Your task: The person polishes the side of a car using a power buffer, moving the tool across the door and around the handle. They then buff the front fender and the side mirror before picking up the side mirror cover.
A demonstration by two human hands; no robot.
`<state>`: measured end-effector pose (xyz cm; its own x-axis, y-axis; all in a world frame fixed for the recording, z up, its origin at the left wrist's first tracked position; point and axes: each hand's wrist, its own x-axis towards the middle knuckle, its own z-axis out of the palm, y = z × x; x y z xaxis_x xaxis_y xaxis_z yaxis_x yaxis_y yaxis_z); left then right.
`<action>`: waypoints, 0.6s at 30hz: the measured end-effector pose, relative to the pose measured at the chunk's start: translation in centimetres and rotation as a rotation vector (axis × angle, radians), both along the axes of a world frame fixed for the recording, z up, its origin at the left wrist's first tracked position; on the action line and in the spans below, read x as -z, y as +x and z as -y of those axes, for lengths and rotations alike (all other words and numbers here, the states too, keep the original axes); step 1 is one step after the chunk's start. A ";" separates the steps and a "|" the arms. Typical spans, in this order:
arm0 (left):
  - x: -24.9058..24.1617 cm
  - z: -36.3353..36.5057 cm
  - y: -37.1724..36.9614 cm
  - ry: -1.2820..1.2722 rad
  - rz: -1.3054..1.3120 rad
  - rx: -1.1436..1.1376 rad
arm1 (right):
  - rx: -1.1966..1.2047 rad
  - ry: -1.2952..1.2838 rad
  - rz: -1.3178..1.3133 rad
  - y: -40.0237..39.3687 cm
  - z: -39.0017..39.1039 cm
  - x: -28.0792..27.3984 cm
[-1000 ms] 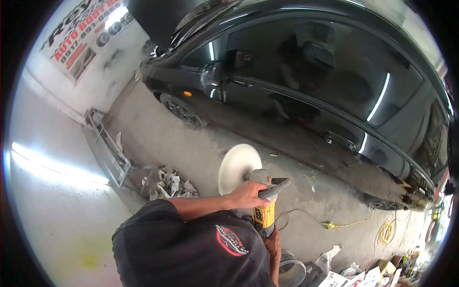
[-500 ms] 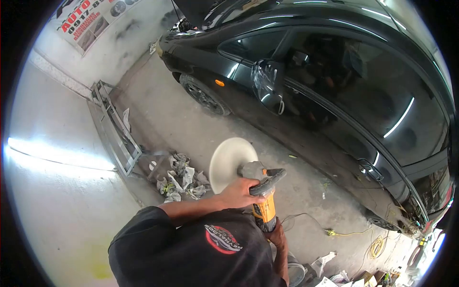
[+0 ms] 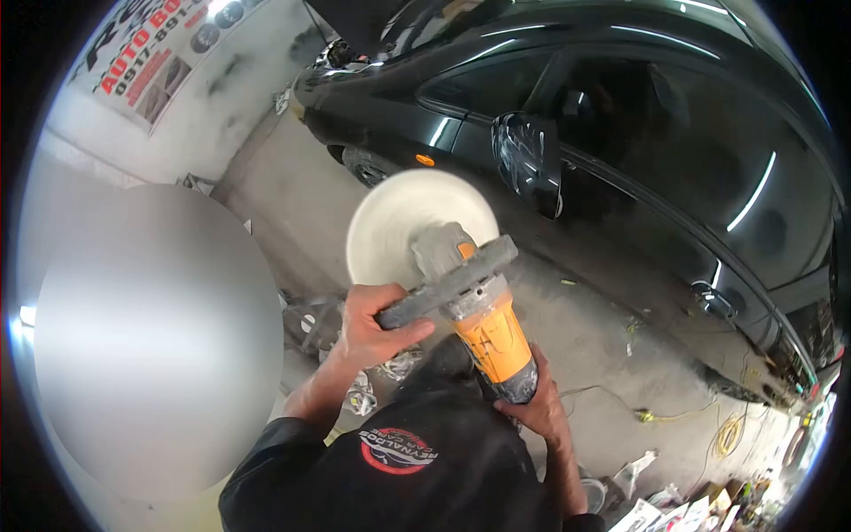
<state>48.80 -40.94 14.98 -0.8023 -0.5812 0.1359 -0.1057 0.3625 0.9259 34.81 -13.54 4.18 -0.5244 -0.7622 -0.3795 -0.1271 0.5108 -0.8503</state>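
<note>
An orange and grey power polisher with a large round cream pad is held in front of the black shirt. My left hand is wrapped round the left end of its dark front handle. Around the rear end of the orange body, my right hand is closed. The pad faces away, toward the front of a black car; from this view I cannot tell whether it touches anything.
A blurred grey round shape fills the left side. Crumpled paper lies on the floor below the pad. A yellow cable coil and a bucket are at lower right. A banner hangs on the wall.
The polisher has been raised and looks larger, its pad now overlapping the car's front wheel. My left hand has moved left and up with the handle. The grey round shape has appeared at left.
</note>
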 end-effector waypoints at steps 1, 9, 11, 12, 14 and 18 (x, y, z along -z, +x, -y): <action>0.0 0.7 0.0 -0.009 -0.028 -0.010 | -0.001 0.021 0.033 0.1 0.6 -1.2; 1.0 10.7 -1.6 -0.016 -0.208 0.102 | 0.093 0.072 -0.037 1.2 6.9 -5.0; 1.8 14.7 -2.8 -0.028 -0.239 0.120 | 0.188 0.108 -0.004 2.2 10.2 -5.8; 2.4 17.0 -3.5 0.062 -0.261 0.148 | 0.240 0.130 0.027 2.9 12.0 -5.9; 3.2 21.5 -4.2 0.120 -0.248 0.191 | 0.307 0.117 0.020 4.3 15.6 -6.2; 2.1 27.1 -7.3 0.176 -0.217 0.307 | 0.461 0.124 0.117 5.9 21.0 -7.4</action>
